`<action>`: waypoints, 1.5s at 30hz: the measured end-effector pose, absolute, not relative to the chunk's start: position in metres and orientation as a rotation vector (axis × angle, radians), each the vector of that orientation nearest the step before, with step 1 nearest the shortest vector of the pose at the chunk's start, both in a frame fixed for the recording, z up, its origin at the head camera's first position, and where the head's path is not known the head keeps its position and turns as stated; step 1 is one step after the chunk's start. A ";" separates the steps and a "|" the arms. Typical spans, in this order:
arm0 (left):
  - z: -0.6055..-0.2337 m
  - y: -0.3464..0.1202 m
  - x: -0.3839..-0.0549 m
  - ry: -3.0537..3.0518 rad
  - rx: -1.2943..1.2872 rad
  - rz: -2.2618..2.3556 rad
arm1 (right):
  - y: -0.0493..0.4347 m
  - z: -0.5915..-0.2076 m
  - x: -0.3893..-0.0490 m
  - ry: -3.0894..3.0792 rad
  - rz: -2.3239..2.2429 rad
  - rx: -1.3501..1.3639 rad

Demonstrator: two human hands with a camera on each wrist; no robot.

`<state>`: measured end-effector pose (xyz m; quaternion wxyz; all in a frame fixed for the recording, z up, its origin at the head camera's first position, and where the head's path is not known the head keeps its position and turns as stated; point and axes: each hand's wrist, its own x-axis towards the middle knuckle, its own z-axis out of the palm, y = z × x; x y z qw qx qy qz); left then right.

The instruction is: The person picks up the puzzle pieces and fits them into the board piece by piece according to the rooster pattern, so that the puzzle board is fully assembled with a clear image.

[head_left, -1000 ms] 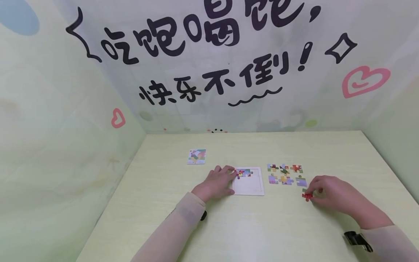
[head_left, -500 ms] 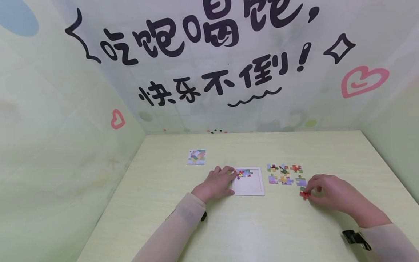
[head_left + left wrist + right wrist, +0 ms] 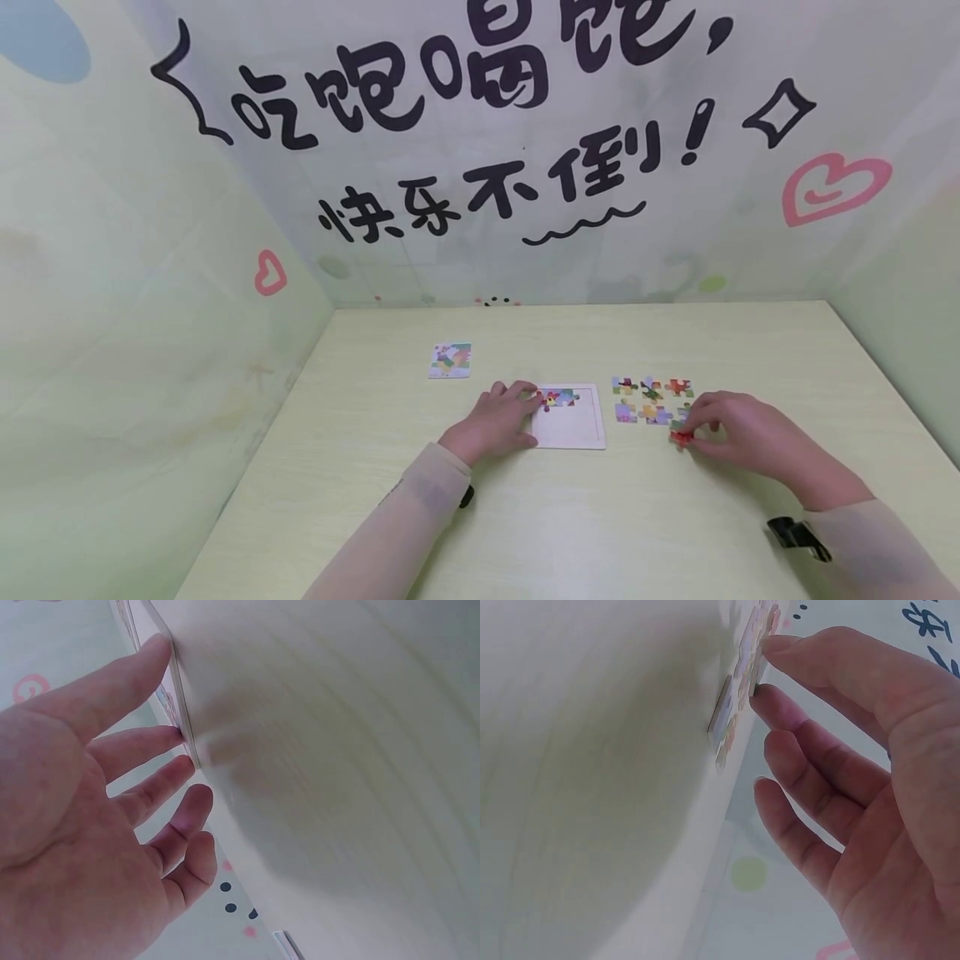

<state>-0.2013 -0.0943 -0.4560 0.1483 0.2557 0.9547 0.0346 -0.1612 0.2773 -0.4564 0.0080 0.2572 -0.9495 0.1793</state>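
Observation:
In the head view my left hand rests at the left edge of a white puzzle board, its fingers fairly straight. In the left wrist view the thumb and fingertips touch the edge of the board. A few joined puzzle pieces lie along the board's top. Between thumb and index finger my right hand pinches a red and green puzzle piece, just above the table in the right wrist view. Behind it are loose pieces in two rows, including a purple and orange piece; the hand partly hides one of them.
A small picture card of a colourful scene lies at the back left of the pale wooden table. Printed cloth walls with lettering and hearts stand at the back and both sides.
My right hand has moved left and slightly away from me with the pinched puzzle piece, now partly covering a loose piece. My left hand stays at the board.

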 end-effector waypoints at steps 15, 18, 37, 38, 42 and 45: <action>-0.456 -0.095 -0.201 2.743 0.726 0.121 | 0.251 -0.455 -0.179 -2.888 0.549 0.887; -0.456 -0.095 -0.201 2.743 0.730 0.119 | 0.244 -0.456 -0.183 -2.884 0.538 0.887; -0.458 -0.096 -0.202 2.746 0.730 0.171 | 0.207 -0.462 -0.203 -2.857 0.562 0.996; -0.459 -0.096 -0.202 2.744 0.728 0.177 | 0.206 -0.463 -0.204 -2.859 0.563 0.999; -0.460 -0.096 -0.202 2.743 0.726 0.186 | 0.201 -0.463 -0.210 -2.866 0.550 1.006; -0.461 -0.096 -0.202 2.747 0.730 0.184 | 0.196 -0.462 -0.214 -2.874 0.538 1.010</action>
